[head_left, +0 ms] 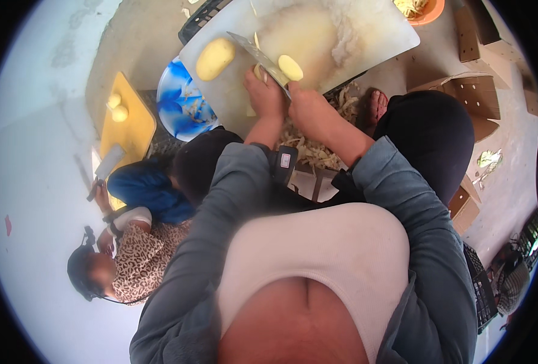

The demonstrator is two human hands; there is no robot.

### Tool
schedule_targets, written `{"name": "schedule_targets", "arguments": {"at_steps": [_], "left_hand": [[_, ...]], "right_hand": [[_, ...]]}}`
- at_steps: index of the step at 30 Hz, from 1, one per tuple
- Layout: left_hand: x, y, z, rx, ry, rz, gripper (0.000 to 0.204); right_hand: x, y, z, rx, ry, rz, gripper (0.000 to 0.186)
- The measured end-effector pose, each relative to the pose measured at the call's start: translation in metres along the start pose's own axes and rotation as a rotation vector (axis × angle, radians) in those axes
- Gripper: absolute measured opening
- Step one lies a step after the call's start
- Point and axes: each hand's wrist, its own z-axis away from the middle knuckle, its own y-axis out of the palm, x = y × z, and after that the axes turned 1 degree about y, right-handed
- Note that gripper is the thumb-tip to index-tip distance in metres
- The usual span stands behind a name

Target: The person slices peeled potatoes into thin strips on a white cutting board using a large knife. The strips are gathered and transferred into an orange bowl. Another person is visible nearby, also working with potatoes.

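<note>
My right hand (310, 110) is closed on a kitchen knife (258, 56), whose broad blade slants up and left over a white cutting board (378, 30). Just left of the blade, my left hand (265, 96) is curled round a piece of potato (258, 72), mostly hidden by the fingers. A pale cut potato piece (290, 67) lies right of the blade, close to my right hand. Farther left on the board rests a larger peeled potato (215, 59). Thin potato strips (256, 40) lie near the knife's tip.
A blue-and-white basin (172, 100) stands left of the board. Peelings (314, 148) lie below the board's near edge. An orange bowl (429, 12) holds cut strips at far right, near cardboard boxes (475, 91). At left, a co-worker (141, 255) holds a cleaver (110, 161) by a yellow board (137, 124) with potatoes.
</note>
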Motion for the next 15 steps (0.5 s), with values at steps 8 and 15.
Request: {"name": "schedule_targets", "arguments": {"at_steps": [8, 15], "left_hand": [[0.037, 0.011, -0.005, 0.029, 0.014, 0.199, 0.056], [0.039, 0.012, -0.007, 0.049, 0.074, 0.203, 0.058]], "right_hand": [[0.026, -0.025, 0.042, 0.042, -0.027, -0.044, 0.019], [0.023, -0.026, 0.043, 0.047, -0.028, -0.079, 0.019]]}}
